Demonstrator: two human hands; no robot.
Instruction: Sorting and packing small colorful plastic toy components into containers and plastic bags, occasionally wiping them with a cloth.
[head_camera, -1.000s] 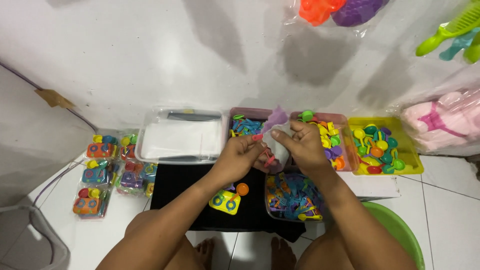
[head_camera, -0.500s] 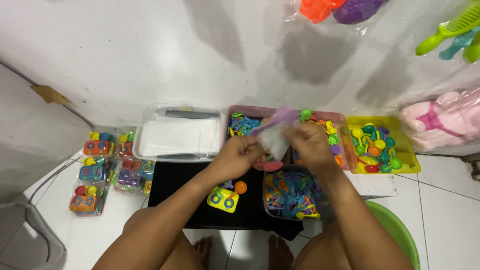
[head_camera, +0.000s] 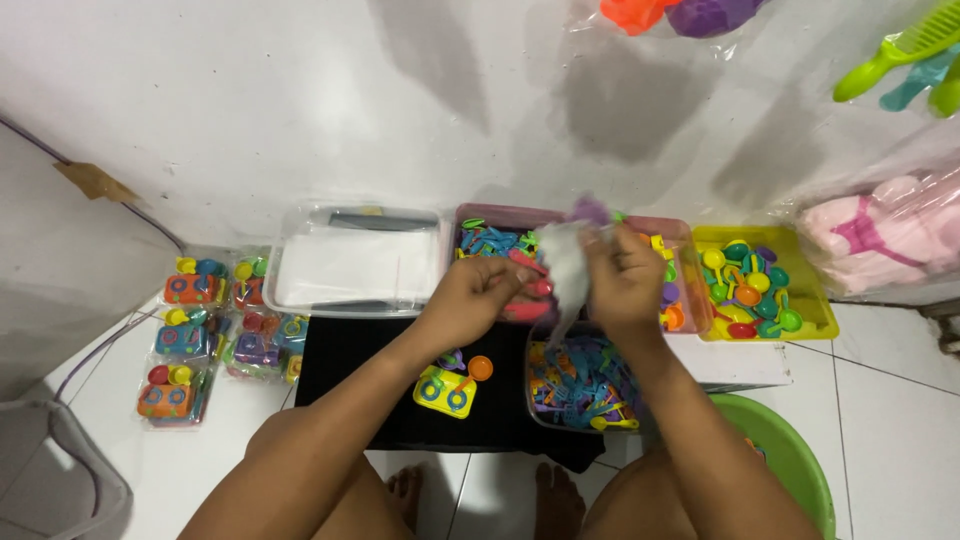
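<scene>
Seated before a black square mat (head_camera: 350, 390) ringed by open trays of bright plastic toy pieces — a yellow tray (head_camera: 815, 300) at three o'clock — the left hand (head_camera: 470, 300) and right hand (head_camera: 620, 275) each pinch a clear plastic bag (head_camera: 566, 262), held at twelve o'clock over the trays, mouth up, so parts drop in.

A clear lidded box (head_camera: 352, 262) sits against the wall, just left of the pink tray (head_camera: 495, 222). A yellow tray (head_camera: 765, 285) of coloured spoons lies farther right. Bagged toy sets (head_camera: 205, 325) are spread over the floor at left. A yellow toy (head_camera: 445, 390) rests on the black mat (head_camera: 345, 385). A green basin (head_camera: 795, 455) sits at the lower right, a pink bagged toy (head_camera: 880, 235) above it.
</scene>
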